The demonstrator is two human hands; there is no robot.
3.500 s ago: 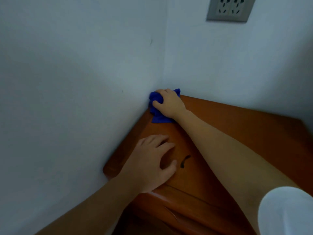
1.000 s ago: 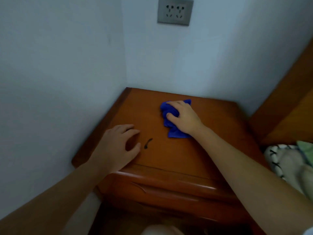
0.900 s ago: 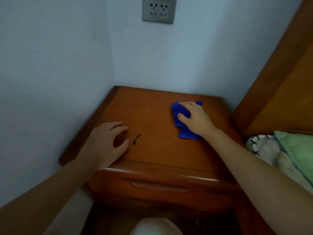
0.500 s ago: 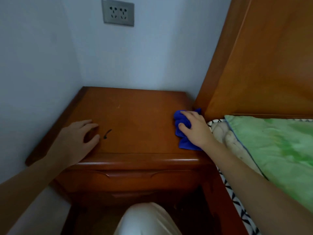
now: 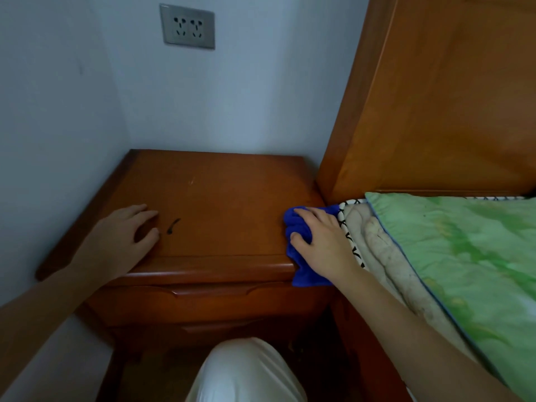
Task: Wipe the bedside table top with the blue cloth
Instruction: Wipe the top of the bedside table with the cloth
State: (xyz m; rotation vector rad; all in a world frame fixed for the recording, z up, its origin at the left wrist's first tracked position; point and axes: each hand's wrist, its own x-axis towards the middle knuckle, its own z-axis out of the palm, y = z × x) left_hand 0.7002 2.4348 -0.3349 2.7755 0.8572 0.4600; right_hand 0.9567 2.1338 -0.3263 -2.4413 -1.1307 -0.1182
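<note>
Right hand [image 5: 322, 242] is clamped down on the blue cloth [image 5: 298, 250], fingers curled over the bunched fabric and thumb tucked against its left side, pressing it onto the bedside table [image 5: 220, 204] at the table's front right corner. The cloth is crumpled under the palm, and its lower end spills over the table's front edge and hangs there, while its far end pokes out past the fingertips toward the headboard [image 5: 435, 97]. It sits right at the table's right edge, just beside the mattress [image 5: 377, 250].

Left hand [image 5: 121, 239] lies flat on the table near its front left corner, fingers loosely spread and gripping nothing, palm down on the wood. Just to the right of its thumb there is a small dark curved mark [image 5: 173, 226] on the table top, apart from the hand by a sliver. Between that mark and the cloth the table top is bare wood with a faint pale scratch further back.

Below the table's front edge, a drawer front [image 5: 208, 303] shows. A knee [image 5: 246, 372] in pale trousers sits in front of the table, low in the view. Right of the table, a green blanket [image 5: 470, 256] covers the mattress, and a black-and-white patterned sheet [image 5: 349, 227] peeks out alongside the cloth. On the wall behind the table, a grey socket [image 5: 187, 26] sits high up.
</note>
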